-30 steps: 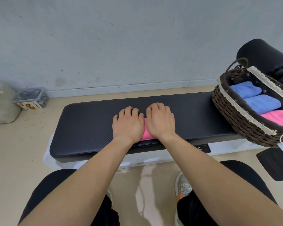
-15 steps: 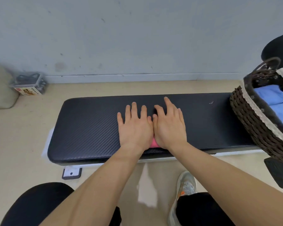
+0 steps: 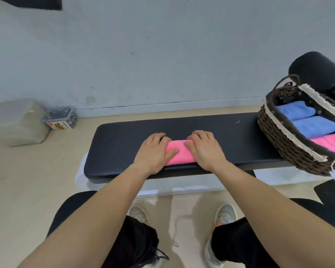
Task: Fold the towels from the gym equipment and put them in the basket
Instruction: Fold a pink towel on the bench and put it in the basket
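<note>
Head view: left hand [image 3: 153, 152] and right hand [image 3: 206, 149] seemingly grip the towel [image 3: 180, 154] ends, fingers curled; a loose lift could unfold it.

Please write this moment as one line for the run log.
left hand: grips folded pink towel, left end | right hand: grips right end | towel: on bench | basket: two blue towels, second pink towel

I see a bright pink towel [image 3: 179, 154] on my black bench [image 3: 124, 144], which has thin slanted lines all over. The basket [image 3: 275, 136] is dark brown and woven, with a cream lace edge. Inside are blue towels [image 3: 313, 125] and another pink one [image 3: 331, 144]. The wall [image 3: 162, 64] is pale grey-blue and the floor [image 3: 37, 180] is sandy.
</note>
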The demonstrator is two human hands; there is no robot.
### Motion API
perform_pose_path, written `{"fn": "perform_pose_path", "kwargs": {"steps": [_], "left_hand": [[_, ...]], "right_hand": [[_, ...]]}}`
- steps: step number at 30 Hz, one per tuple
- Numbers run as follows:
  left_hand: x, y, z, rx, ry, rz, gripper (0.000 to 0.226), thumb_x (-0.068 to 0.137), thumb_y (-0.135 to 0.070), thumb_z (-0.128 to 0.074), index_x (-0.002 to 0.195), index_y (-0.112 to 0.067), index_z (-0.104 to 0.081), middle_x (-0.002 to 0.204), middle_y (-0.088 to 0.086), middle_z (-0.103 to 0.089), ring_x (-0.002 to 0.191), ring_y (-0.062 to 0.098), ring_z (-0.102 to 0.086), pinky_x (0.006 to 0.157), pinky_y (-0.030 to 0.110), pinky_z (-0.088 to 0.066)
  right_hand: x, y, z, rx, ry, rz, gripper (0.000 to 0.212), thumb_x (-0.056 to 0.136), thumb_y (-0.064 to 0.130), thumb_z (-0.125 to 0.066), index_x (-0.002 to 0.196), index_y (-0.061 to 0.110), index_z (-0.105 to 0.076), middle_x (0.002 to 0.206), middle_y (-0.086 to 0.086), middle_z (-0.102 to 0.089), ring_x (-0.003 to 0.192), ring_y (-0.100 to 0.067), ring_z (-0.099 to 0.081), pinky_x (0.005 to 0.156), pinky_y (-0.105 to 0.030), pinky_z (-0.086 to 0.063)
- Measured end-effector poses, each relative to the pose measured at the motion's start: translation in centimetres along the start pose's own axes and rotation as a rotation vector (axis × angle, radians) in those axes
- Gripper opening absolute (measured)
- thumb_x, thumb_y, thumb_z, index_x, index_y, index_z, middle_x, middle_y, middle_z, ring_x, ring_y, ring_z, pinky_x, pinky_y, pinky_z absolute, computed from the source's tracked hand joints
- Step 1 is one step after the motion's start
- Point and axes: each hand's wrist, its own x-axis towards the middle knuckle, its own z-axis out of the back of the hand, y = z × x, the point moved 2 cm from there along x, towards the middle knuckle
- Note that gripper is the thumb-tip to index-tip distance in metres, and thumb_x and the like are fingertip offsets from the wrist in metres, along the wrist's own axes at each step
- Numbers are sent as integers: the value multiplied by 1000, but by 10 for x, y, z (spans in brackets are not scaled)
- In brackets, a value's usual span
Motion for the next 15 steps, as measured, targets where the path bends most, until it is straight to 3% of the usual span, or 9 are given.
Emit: {"fn": "perform_pose_path", "kwargs": {"steps": [4,7,11,15], "left_hand": [[-11,-18,17,-105,-40,15,45,87,-60,-59,114,-25,-54,115,-8,-56,111,17,-49,90,34,-45],[-8,-44,32,-245,15,35,39,77,-57,-73,98,-31,-52,92,-15,-60,85,10,-58,72,33,-51],[11,-87,52,-397,31,-2,38,70,-56,-80,92,-33,-59,91,-15,-64,85,7,-60,67,30,-49],[43,-151,76,-575,-41,-34,36,72,-49,-83,91,-26,-63,88,-9,-67,81,11,-63,64,28,-50]], "right_hand": [[-31,-6,18,86,47,-15,47,98,54,-48,129,20,-53,133,-1,-50,125,-25,-42,100,-39,-43],[-50,-15,43,158,114,-82,43,92,57,-58,116,22,-51,109,1,-64,100,-22,-61,83,-38,-50],[-72,-48,94,453,42,-159,40,82,54,-72,105,26,-54,99,9,-63,87,-10,-62,66,-26,-49],[-84,-91,158,667,-130,-226,39,83,40,-77,113,24,-57,100,8,-63,93,-9,-62,77,-23,-49]]}}
